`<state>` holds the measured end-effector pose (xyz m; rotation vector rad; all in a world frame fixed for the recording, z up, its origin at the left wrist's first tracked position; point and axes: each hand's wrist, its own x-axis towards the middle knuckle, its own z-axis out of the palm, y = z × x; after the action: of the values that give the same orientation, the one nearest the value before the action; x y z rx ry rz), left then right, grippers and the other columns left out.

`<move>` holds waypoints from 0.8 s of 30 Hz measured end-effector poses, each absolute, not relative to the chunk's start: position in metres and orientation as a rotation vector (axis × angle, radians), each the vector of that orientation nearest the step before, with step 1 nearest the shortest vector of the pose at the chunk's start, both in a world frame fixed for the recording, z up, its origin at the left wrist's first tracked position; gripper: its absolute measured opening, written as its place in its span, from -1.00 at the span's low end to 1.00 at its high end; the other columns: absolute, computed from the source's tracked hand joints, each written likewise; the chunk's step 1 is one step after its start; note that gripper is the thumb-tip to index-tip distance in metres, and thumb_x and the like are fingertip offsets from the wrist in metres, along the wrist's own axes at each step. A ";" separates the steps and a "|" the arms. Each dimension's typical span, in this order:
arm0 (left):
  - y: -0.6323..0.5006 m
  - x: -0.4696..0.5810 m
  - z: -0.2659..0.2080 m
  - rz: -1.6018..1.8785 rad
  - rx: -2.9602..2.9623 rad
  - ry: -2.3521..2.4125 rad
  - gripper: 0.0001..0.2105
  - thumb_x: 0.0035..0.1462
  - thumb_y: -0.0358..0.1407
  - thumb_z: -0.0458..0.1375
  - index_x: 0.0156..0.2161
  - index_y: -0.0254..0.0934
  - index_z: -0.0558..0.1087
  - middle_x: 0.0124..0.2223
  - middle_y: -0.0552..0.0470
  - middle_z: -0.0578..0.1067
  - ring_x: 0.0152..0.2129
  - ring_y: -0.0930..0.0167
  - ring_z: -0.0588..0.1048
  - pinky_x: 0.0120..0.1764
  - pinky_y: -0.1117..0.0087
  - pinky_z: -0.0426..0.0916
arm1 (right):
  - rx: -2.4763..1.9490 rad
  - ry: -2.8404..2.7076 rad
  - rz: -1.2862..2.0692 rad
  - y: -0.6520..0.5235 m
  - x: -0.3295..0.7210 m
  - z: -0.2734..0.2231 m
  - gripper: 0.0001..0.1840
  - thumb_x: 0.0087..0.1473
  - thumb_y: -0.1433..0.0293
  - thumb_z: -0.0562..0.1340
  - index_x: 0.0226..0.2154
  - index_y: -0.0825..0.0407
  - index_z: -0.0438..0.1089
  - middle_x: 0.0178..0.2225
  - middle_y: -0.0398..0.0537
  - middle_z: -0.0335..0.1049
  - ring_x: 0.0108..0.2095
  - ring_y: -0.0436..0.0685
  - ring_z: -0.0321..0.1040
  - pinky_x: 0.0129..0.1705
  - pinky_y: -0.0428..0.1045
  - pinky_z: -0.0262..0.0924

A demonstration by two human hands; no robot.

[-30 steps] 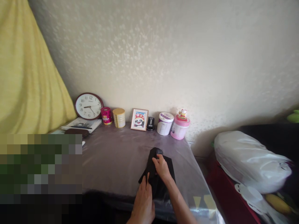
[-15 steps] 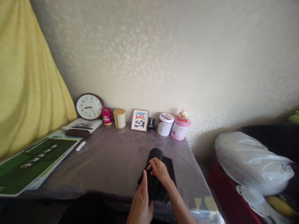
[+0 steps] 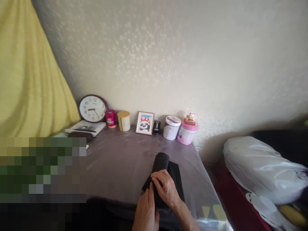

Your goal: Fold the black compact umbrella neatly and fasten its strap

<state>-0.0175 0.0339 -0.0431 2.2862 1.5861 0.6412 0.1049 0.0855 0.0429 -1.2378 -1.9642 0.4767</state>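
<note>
A black cloth (image 3: pixel 162 164) lies on the table (image 3: pixel 120 163) near its front right, its far end rolled into a tube. My right hand (image 3: pixel 166 188) rests flat on top of the cloth's near part, fingers spread toward the left. My left hand (image 3: pixel 146 211) is at the cloth's near left edge, index finger stretched forward along the fabric. Both hands touch the cloth; neither is seen closed around it.
Along the wall stand a round clock (image 3: pixel 92 108), a red tin (image 3: pixel 111 118), a yellow tin (image 3: pixel 123 120), a panda picture frame (image 3: pixel 144 123), a white jar (image 3: pixel 171 127) and a pink jar (image 3: pixel 187 131). A yellow curtain (image 3: pixel 29 83) hangs left. A white plastic bag (image 3: pixel 260 168) lies right.
My right hand has slid back from the rolled far end toward me and now lies flat on the cloth. The roll at the far end looks rounder. My left hand stays at the near edge.
</note>
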 end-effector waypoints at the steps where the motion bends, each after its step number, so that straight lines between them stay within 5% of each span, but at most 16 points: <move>1: 0.034 -0.018 -0.045 0.649 2.299 1.593 -0.25 -0.07 -0.51 -0.07 0.24 -0.44 -0.29 0.17 -0.25 0.20 0.07 0.25 0.25 0.07 0.21 0.20 | -1.210 -2.012 0.408 0.087 0.108 0.040 -0.74 0.15 0.33 0.05 -0.26 -0.06 0.44 -0.22 -0.06 0.48 -0.09 0.12 0.30 0.01 0.06 0.13; 6: 0.032 -0.017 -0.047 0.642 2.341 1.647 -0.25 -0.04 -0.51 -0.09 0.24 -0.43 -0.34 0.16 -0.24 0.23 0.07 0.27 0.26 0.06 0.24 0.20 | -1.242 -2.102 0.270 0.114 0.118 0.024 -0.70 0.17 0.38 0.01 -0.23 -0.07 0.45 -0.13 -0.06 0.45 0.07 0.14 0.17 0.16 0.22 -0.16; 13: 0.031 -0.016 -0.041 0.606 2.313 1.685 -0.27 -0.03 -0.52 -0.10 0.25 -0.42 -0.33 0.13 -0.21 0.27 0.05 0.29 0.28 0.06 0.24 0.21 | -1.344 -2.068 0.266 0.160 0.125 0.018 -0.69 0.17 0.36 0.00 -0.27 -0.08 0.47 -0.14 -0.09 0.46 0.08 0.13 0.14 0.17 0.21 -0.24; 19: 0.026 -0.010 -0.019 0.556 2.239 1.785 -0.32 -0.04 -0.54 -0.10 0.23 -0.45 -0.16 0.14 -0.23 0.25 0.06 0.27 0.26 0.07 0.21 0.18 | -1.500 -1.649 0.375 0.180 0.147 0.017 -0.72 0.04 0.35 0.10 -0.21 0.01 0.43 -0.05 0.01 0.39 0.04 0.14 0.20 0.13 0.12 -0.05; 24: 0.023 -0.009 -0.009 0.566 2.230 1.763 -0.32 -0.03 -0.54 -0.11 0.24 -0.45 -0.20 0.12 -0.24 0.27 0.05 0.26 0.26 0.07 0.21 0.17 | -1.690 -1.333 0.473 0.159 0.194 0.010 -0.64 -0.01 0.27 0.07 -0.22 0.10 0.41 -0.20 0.10 0.45 -0.15 0.20 0.37 -0.06 0.13 0.21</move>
<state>-0.0091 0.0233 -0.0093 2.2297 1.7632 0.5655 0.1938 0.1586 0.0103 -1.6897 -1.3331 0.4725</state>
